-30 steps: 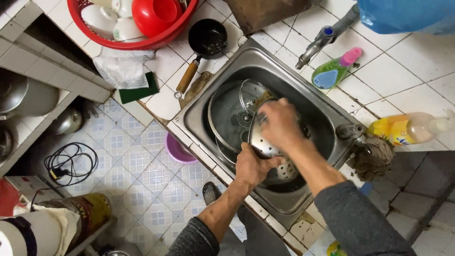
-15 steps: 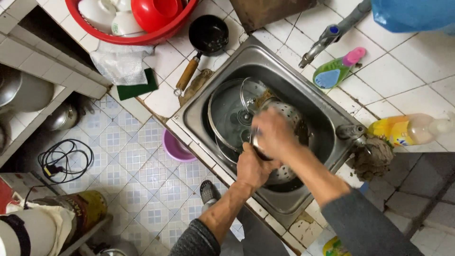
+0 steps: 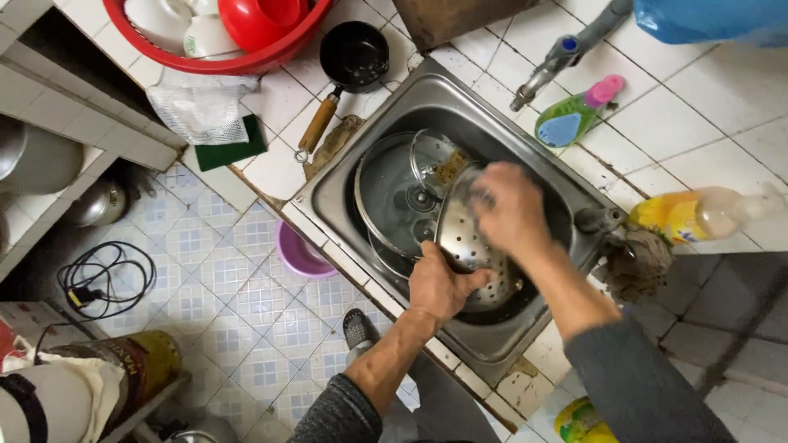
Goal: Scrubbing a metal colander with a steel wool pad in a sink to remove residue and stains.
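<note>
Gripping perforated steamer plate [image 3: 480, 254] rim, left hand [image 3: 439, 283], right hand [image 3: 513, 209] pressing, sink [image 3: 345, 176] crowded.

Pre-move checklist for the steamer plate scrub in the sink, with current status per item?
1. Left hand has a grip on the rim of the perforated steamer plate: ok.
2. Right hand is on the plate's upper face: ok; what it scrubs with: cannot tell.
3. Plate is held over the sink, tilted, not over the floor: ok.
4. Glass lid and small lid crowd the basin under the plate: not ok.
5. Tap running or off: cannot tell.
6. Detergent bottle lies on its side beside the sink: ok.
</note>
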